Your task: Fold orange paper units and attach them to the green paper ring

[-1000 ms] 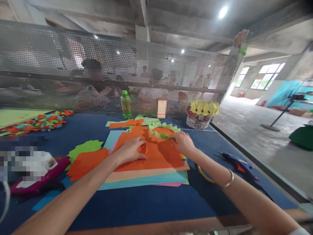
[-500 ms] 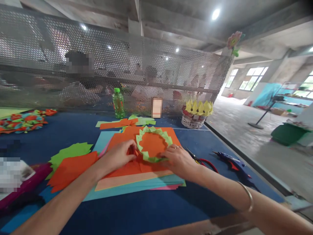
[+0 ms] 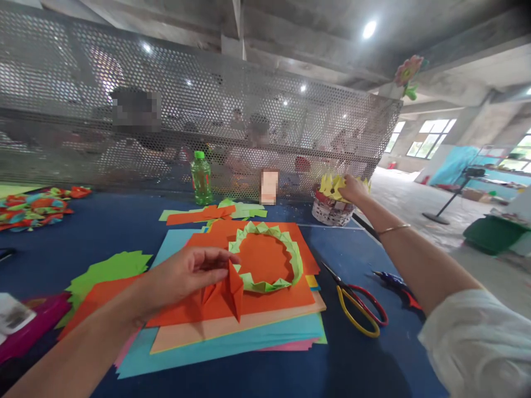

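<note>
Left hand (image 3: pixel 186 273): pinches folded orange paper piece (image 3: pixel 228 290), upright over paper stack (image 3: pixel 249 331), beside green paper ring (image 3: pixel 267 257) at 3 o'clock. Right hand (image 3: pixel 352 189): grasps yellow folded pieces (image 3: pixel 332 185) in basket (image 3: pixel 332 211), 1 o'clock. Scissors (image 3: pixel 360 304) idle nearby.

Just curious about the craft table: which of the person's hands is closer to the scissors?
Left. The left hand holds a folded orange paper piece across the paper stack from the scissors; the right hand is far off at the basket.

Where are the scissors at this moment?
The scissors lie flat on the blue table, right of the paper stack, between it and the glue gun.
</note>
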Tool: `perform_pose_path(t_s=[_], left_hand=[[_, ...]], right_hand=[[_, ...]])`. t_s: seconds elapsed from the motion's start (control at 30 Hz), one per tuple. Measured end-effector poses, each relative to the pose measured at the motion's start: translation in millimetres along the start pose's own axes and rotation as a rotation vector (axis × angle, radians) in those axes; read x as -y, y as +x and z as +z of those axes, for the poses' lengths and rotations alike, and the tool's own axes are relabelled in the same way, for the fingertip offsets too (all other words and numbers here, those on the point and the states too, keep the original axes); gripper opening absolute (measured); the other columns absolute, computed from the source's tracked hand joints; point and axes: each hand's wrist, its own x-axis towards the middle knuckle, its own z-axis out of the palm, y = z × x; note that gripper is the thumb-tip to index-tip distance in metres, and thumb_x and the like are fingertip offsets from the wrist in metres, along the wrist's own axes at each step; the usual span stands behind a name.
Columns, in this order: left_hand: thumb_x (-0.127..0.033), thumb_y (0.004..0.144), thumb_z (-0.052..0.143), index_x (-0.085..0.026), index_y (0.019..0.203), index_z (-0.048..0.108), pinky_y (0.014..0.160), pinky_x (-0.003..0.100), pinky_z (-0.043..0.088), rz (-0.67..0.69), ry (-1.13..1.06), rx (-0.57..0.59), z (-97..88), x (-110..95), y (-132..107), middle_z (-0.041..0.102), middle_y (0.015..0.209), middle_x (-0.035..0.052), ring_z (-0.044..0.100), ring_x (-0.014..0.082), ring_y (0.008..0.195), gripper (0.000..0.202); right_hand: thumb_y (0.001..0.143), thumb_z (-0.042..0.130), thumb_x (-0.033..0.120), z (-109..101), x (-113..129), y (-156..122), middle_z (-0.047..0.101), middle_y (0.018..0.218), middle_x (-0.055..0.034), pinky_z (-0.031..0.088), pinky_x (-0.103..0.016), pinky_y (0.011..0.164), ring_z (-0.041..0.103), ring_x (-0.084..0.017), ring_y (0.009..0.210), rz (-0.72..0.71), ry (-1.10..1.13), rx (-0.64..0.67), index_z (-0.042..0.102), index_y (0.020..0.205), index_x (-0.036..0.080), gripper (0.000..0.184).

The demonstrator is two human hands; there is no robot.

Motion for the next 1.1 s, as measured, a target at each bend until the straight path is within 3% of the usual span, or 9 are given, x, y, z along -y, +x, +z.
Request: perform_pose_path(t_s=[0.1,0.23,0.43,0.53,0.6,0.73,0.83,0.97,1.1], left_hand=[[-0.044,0.082,0.065,-0.026,0.097,0.073,0.078,0.036,0.06,-0.085,-0.244,0.156,-2.3,-2,0,0.076,0.092,0.0049,0.072,0.0227,0.086,0.024],[-0.042,0.082,0.067,-0.026,0.089,0.071,0.08,0.035,0.058,-0.098,-0.294,0.137,-5.1,-9,-2,0.075,0.088,0.0026,0.07,0.0211,0.084,0.018],[-0.037,0.085,0.061,-0.021,0.093,0.063,0.073,0.032,0.054,-0.196,-0.383,0.163,4.6,-12,0,0.072,0.085,0.0035,0.067,0.0189,0.078,0.018],[-0.033,0.082,0.063,-0.019,0.093,0.059,0.065,0.027,0.051,-0.223,-0.46,0.132,10.0,-18,2,0.067,0.075,-0.0001,0.062,0.0146,0.066,0.018],[-0.029,0.08,0.063,-0.02,0.094,0.058,0.061,0.025,0.049,-0.254,-0.499,0.088,13.3,-25,1,0.061,0.068,-0.0031,0.06,0.0133,0.062,0.018],[-0.024,0.08,0.056,-0.021,0.097,0.056,0.056,0.024,0.049,-0.366,-0.631,0.008,22.8,-37,-2,0.059,0.061,-0.0043,0.062,0.0158,0.061,0.017],[-0.021,0.078,0.054,-0.02,0.094,0.056,0.06,0.026,0.051,-0.408,-0.708,0.042,33.3,-42,-6,0.06,0.061,-0.0033,0.06,0.0143,0.058,0.016],[-0.019,0.072,0.056,-0.019,0.089,0.055,0.057,0.022,0.047,-0.412,-0.771,0.096,45.9,-46,-10,0.065,0.074,0.0002,0.055,0.0107,0.058,0.017],[-0.019,0.07,0.057,-0.019,0.086,0.054,0.058,0.023,0.048,-0.418,-0.794,0.094,49.9,-46,-12,0.066,0.073,0.0016,0.056,0.0119,0.06,0.016]], right_hand=[[0.1,0.057,0.03,9,-1,4,0.062,0.126,-0.0124,0.054,-0.041,0.091,0.065,-0.021,0.104,0.038,-0.04,0.058,0.06,0.125,0.012,0.031],[0.102,0.054,0.029,4,-1,3,0.063,0.125,-0.0098,0.054,-0.04,0.09,0.065,-0.021,0.104,0.07,-0.082,0.009,0.061,0.123,0.015,0.027],[0.104,0.047,0.031,-54,17,-7,0.061,0.128,-0.0108,0.052,-0.046,0.093,0.063,-0.022,0.111,0.04,-0.079,-0.324,0.059,0.127,0.015,0.03],[0.105,0.041,0.036,-80,34,-36,0.065,0.12,-0.0091,0.048,-0.048,0.096,0.062,-0.023,0.113,-0.085,-0.029,-0.451,0.061,0.125,0.016,0.034],[0.098,0.054,0.038,-84,44,-69,0.073,0.108,-0.007,0.049,-0.04,0.085,0.065,-0.024,0.102,-0.193,0.019,-0.474,0.066,0.118,0.021,0.029],[0.088,0.066,0.039,-56,55,-153,0.074,0.075,-0.0049,0.036,-0.029,0.057,0.063,-0.02,0.065,-0.345,0.082,-0.429,0.074,0.089,0.021,0.02],[0.086,0.067,0.033,-20,57,-206,0.07,0.059,0.0005,0.031,-0.025,0.051,0.059,-0.015,0.052,-0.455,0.154,-0.342,0.075,0.082,0.022,0.014],[0.092,0.061,0.029,13,56,-240,0.072,0.061,0.0039,0.04,-0.02,0.049,0.062,-0.012,0.048,-0.546,0.309,-0.305,0.074,0.091,0.025,0.014],[0.097,0.055,0.023,23,49,-247,0.079,0.09,-0.0027,0.055,-0.023,0.068,0.073,-0.015,0.073,-0.701,0.453,-0.372,0.072,0.099,0.024,0.017]])
